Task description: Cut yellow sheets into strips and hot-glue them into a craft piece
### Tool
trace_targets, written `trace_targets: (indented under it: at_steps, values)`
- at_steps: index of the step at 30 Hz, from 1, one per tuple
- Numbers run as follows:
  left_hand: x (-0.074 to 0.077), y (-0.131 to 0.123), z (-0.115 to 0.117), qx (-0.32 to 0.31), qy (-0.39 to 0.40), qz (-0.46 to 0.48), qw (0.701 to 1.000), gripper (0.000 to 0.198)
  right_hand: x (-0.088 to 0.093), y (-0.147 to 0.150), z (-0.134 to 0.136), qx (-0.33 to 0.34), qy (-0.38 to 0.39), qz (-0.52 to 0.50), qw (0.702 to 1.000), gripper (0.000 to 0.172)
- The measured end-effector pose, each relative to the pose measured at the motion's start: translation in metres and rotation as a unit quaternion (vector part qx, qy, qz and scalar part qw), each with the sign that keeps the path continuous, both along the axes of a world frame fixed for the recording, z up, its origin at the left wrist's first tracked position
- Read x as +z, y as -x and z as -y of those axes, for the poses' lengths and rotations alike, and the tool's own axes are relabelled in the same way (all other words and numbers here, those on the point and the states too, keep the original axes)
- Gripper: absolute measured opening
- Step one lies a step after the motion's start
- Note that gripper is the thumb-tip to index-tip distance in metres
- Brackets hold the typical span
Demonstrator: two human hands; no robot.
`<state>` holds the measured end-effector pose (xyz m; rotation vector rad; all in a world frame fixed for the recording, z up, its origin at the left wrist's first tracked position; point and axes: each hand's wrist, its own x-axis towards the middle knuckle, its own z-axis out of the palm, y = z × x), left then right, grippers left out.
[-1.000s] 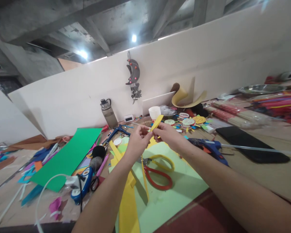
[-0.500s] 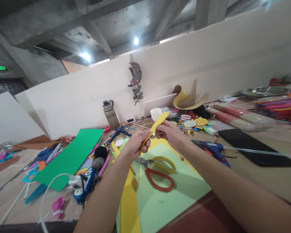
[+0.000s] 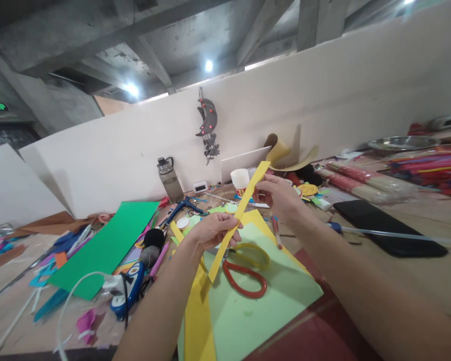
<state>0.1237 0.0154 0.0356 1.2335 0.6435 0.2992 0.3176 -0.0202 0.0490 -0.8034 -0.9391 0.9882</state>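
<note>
A narrow yellow strip (image 3: 244, 201), like felt or craft foam, slants up over the worktable between my hands. My left hand (image 3: 213, 230) pinches its middle between thumb and fingers. Near the upper end, my right hand (image 3: 280, 196) grips the strip's edge with its fingertips. Scissors (image 3: 264, 287) with one red and one yellow handle lie beneath on a pale green sheet (image 3: 278, 306); the strip and left hand partly hide their blades. Left of them lies a wider yellow piece (image 3: 199, 331), and more yellow shows beyond the green sheet.
A bright green sheet (image 3: 108, 245), a blue device (image 3: 130, 291) and a pink scrap (image 3: 85, 323) lie to the left. Behind stand a bottle (image 3: 170, 181) and a white-lidded jar (image 3: 240, 178). At right are a black slab (image 3: 387, 228) and wrapped sticks (image 3: 357, 183).
The yellow strip has straightened out and now shows its broad side, its lower end visible above the scissors. My right hand has moved slightly right and up, away from my left.
</note>
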Motion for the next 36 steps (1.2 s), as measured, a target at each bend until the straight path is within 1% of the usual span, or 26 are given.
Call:
trace_targets:
  at_steps: [2,5,7,10,15,20,25,30,33,36]
  values:
    - [0.001,-0.001,0.001,0.002,-0.004,0.015,1.000,0.031,0.000,0.000,0.000,-0.005,-0.001,0.004,1.000,0.005]
    - [0.002,-0.002,0.002,0.027,-0.013,0.049,0.998,0.035,-0.002,0.002,0.000,-0.009,-0.016,0.010,1.000,0.006]
    - [0.002,-0.003,0.002,0.034,-0.018,0.044,0.998,0.034,-0.003,0.003,-0.001,-0.004,-0.021,0.014,1.000,0.007]
    - [0.002,-0.004,0.005,0.028,-0.019,0.021,0.999,0.031,-0.004,0.004,0.000,0.004,-0.022,0.021,1.000,0.006]
    - [0.001,-0.007,0.006,0.031,-0.019,0.060,0.998,0.033,-0.002,0.006,0.003,0.010,-0.026,0.025,0.999,0.004]
    - [-0.005,-0.009,0.004,0.032,-0.001,0.049,0.998,0.029,-0.003,0.005,0.001,0.014,-0.026,0.034,0.999,0.004]
    - [-0.011,-0.010,0.006,-0.009,0.026,0.028,0.999,0.029,0.002,-0.004,0.001,-0.028,-0.030,0.003,0.999,0.003]
    - [-0.013,-0.012,0.010,-0.057,0.035,-0.012,0.998,0.033,0.012,-0.022,0.003,-0.052,-0.050,-0.035,0.997,0.005]
    - [-0.014,-0.012,0.009,-0.112,0.024,-0.050,0.992,0.038,0.016,-0.036,0.003,-0.080,-0.069,-0.054,0.993,0.005]
    - [-0.015,-0.002,-0.001,-0.177,0.002,-0.112,0.978,0.039,0.018,-0.047,0.003,-0.104,-0.085,-0.055,0.989,0.006]
